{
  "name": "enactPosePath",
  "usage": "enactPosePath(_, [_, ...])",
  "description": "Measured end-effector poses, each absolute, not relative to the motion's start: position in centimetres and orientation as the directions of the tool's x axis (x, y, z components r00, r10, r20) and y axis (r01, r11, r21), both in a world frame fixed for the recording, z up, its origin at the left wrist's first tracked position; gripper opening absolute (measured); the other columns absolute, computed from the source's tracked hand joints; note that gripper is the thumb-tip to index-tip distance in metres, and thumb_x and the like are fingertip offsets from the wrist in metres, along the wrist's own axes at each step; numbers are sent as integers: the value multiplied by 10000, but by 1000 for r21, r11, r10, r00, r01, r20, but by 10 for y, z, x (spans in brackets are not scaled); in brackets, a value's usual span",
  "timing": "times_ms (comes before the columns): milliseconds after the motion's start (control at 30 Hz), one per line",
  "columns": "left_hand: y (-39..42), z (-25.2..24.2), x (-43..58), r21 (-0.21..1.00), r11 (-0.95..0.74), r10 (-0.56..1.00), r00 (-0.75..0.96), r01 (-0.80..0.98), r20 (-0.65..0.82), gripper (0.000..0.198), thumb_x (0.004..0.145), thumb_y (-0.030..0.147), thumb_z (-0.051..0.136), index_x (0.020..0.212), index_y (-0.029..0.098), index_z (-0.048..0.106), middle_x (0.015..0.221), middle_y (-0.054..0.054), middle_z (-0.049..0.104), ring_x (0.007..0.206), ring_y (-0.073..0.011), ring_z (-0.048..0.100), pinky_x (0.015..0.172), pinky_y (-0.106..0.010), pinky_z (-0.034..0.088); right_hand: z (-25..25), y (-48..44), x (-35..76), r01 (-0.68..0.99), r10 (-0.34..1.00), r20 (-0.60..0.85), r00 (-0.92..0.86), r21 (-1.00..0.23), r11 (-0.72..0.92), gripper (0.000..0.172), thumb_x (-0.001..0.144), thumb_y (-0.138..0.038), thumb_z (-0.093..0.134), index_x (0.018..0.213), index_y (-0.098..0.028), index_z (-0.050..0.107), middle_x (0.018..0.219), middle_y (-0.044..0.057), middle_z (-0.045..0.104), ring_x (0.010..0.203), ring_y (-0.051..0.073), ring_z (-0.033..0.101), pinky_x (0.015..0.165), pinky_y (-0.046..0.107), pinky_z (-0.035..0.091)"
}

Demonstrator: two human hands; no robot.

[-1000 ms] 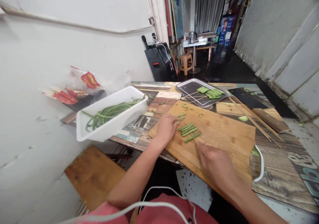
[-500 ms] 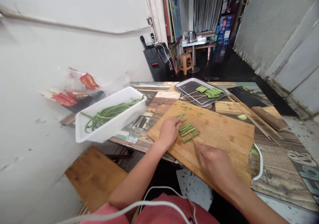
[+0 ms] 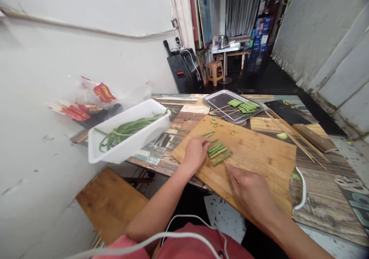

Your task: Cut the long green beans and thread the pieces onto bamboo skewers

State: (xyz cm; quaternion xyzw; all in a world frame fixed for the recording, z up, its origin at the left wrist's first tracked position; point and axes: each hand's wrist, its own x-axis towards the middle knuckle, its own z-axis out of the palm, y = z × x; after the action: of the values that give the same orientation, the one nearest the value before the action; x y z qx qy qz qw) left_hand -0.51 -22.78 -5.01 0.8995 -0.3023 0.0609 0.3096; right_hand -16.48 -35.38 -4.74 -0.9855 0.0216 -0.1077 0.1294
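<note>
Cut green bean pieces [image 3: 216,150] lie side by side on the wooden cutting board [image 3: 259,151]. My left hand [image 3: 196,151] rests on the board with its fingers curled against the left ends of these pieces. My right hand [image 3: 248,184] is closed, low on the board's near side, and pinches a thin bamboo skewer [image 3: 225,161]. Its tip meets the nearest bean piece [image 3: 221,159], which lies slightly apart from the row. Most of the skewer is hidden by my right hand. A few more pieces [image 3: 208,133] lie beyond my left hand.
A white plastic tub [image 3: 129,151] of long green beans stands left. Behind the board, a metal tray [image 3: 215,102] carries skewered beans [image 3: 248,107]. Loose skewers [image 3: 291,136] and a cleaver [image 3: 288,113] with a wooden handle lie right. A white-handled object [image 3: 302,191] sits by the board's edge.
The whole view has shifted very slightly. Both hands and the bean pieces keep nearly the same places on the board.
</note>
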Motion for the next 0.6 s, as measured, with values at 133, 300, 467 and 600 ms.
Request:
enactPosePath(133, [-227,-52,-4,571,-605,-490,825,-555,282,120,782,129,585,741,179,687,741,-15,663,698,-149,585,692,-256,437,-45,-353,-164,-22,-74,185,980,-269,-963,315,909,-167,349,1029,-153,640,713,78,701,630,154,648,592,209,419])
enactPosePath(300, [-228,-52,-3,610,-589,-480,837,-530,264,128,776,130,583,732,178,694,705,-4,658,657,-138,571,656,-247,420,-47,-353,-164,-29,-80,178,981,-275,-961,318,912,-169,354,1049,-170,640,759,75,711,653,161,658,605,220,428])
enactPosePath(467, [-229,-51,-2,604,-596,-485,837,-529,254,119,774,139,589,736,171,697,688,-5,645,655,-138,566,638,-243,412,-50,-354,-165,-23,-78,191,979,-273,-962,310,910,-174,374,1071,-175,639,774,74,715,665,170,667,599,227,432])
enactPosePath(600, [-228,-51,-1,602,-591,-495,831,-537,255,123,778,139,582,732,172,692,677,-3,637,646,-136,560,630,-241,406,-49,-355,-165,-20,-75,192,978,-276,-961,304,907,-173,376,1041,-177,648,753,70,714,648,164,663,591,219,429])
